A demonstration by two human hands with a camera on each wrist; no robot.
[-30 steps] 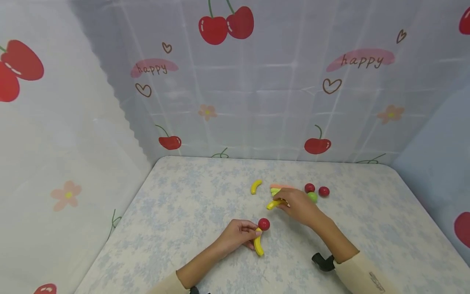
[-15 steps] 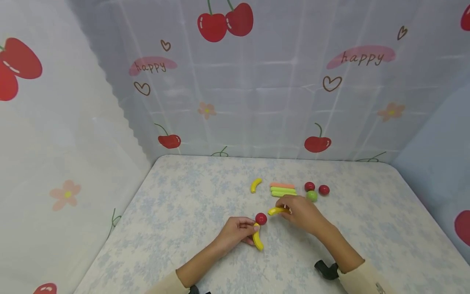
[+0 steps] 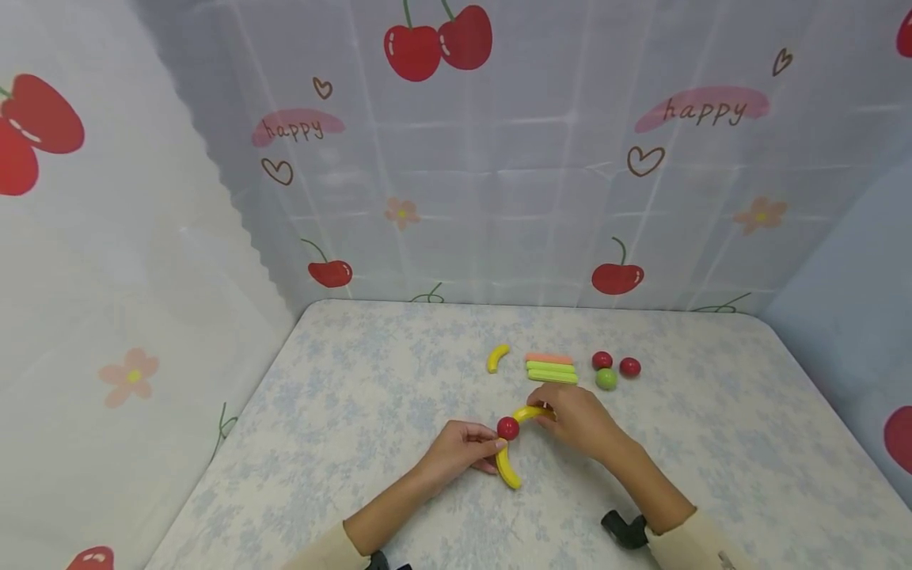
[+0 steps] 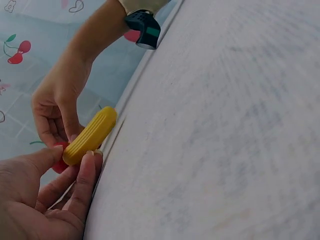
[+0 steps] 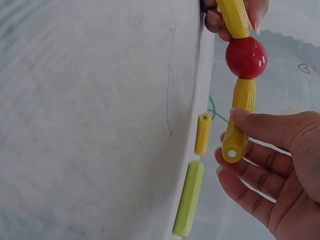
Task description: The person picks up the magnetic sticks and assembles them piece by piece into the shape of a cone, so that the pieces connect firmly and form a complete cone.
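My left hand (image 3: 459, 451) pinches a curved yellow building rod (image 3: 508, 470) between thumb and fingers, low over the table. At its upper end sits a shiny red ball (image 3: 508, 428). With thumb and fingertips, my right hand (image 3: 579, 418) holds a second curved yellow rod (image 5: 244, 95), whose tip meets the red ball's other side. In the right wrist view, rod, ball and rod form one chain, and a pale round disc shows in the free end of the right-hand rod. The left wrist view shows the ribbed side of the left-hand rod (image 4: 91, 135), the ball partly hidden behind it.
Behind the hands lie another curved yellow rod (image 3: 497, 359), an orange straight rod (image 3: 549, 359) and two green straight rods (image 3: 552, 378). To their right are two red balls (image 3: 630, 367) and a green ball (image 3: 606, 379). Printed curtains surround the table (image 3: 342, 412).
My right hand has brought its yellow rod toward me and left, from beside the straight rods to the red ball. My left hand keeps its rod and ball, barely shifting.
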